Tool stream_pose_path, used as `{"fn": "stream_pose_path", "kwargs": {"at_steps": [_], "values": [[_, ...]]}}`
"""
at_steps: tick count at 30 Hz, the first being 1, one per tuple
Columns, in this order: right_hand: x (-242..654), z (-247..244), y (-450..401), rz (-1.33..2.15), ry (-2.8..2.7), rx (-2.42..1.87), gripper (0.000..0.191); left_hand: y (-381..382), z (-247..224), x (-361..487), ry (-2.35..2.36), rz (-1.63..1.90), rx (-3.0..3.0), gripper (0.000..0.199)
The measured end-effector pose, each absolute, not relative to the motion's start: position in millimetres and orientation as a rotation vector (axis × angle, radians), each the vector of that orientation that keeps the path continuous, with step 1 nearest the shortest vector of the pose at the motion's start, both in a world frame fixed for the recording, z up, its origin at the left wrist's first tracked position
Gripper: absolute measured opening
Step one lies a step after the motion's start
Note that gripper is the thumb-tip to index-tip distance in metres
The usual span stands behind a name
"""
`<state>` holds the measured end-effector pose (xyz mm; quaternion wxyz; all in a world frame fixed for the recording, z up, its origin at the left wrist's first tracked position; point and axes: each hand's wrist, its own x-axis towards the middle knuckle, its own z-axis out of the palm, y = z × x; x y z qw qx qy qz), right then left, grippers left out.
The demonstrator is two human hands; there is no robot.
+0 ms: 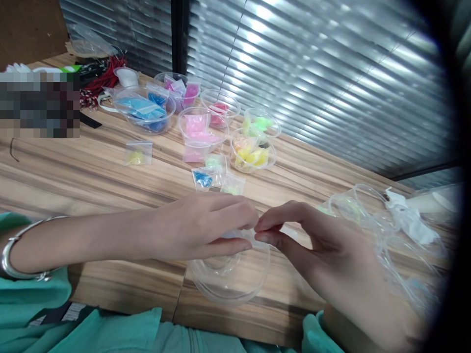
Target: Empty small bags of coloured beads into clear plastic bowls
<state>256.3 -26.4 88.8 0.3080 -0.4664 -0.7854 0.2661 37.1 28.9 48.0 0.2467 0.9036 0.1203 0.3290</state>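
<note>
My left hand (206, 225) reaches in from the left, its thumb and curled fingers closed on thin, clear plastic film (231, 234). Close against it, my right hand (316, 240) pinches with thumb and forefinger at the edge of the same film, mostly hidden by the fingers. Whether the film is a small bag, I cannot tell. Below both hands sits a round clear plastic bowl (231, 291) on the wooden table. Just beyond my left hand lie small zip bags, one with blue bits (203, 178) and one with pale green bits (233, 184).
Clear bowls with pink (203, 131), blue (143, 110) and yellow (253, 154) packets stand farther back. A zip bag of yellow bits (136, 154) lies left of them. Empty clear cups (386, 235) and crumpled white tissue (412, 218) are at right. Red cords (106, 78) lie at back left.
</note>
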Motion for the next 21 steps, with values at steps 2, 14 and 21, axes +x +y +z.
{"fn": "stream_pose_path", "kwargs": {"at_steps": [2,14,21], "values": [[254.1,85.9,-26.8,0.658,-2.08,-1.225,0.023,28.8,48.2,36.8,0.337,0.886,2.439,0.013],[255.1,80.1,-26.3,0.579,-2.268,-1.036,0.026,30.2,50.9,35.6,0.341,0.847,2.453,0.016],[254.3,88.7,-30.6,0.407,-2.429,-1.037,0.033,35.6,51.2,32.0,0.399,0.793,2.382,0.014]]}}
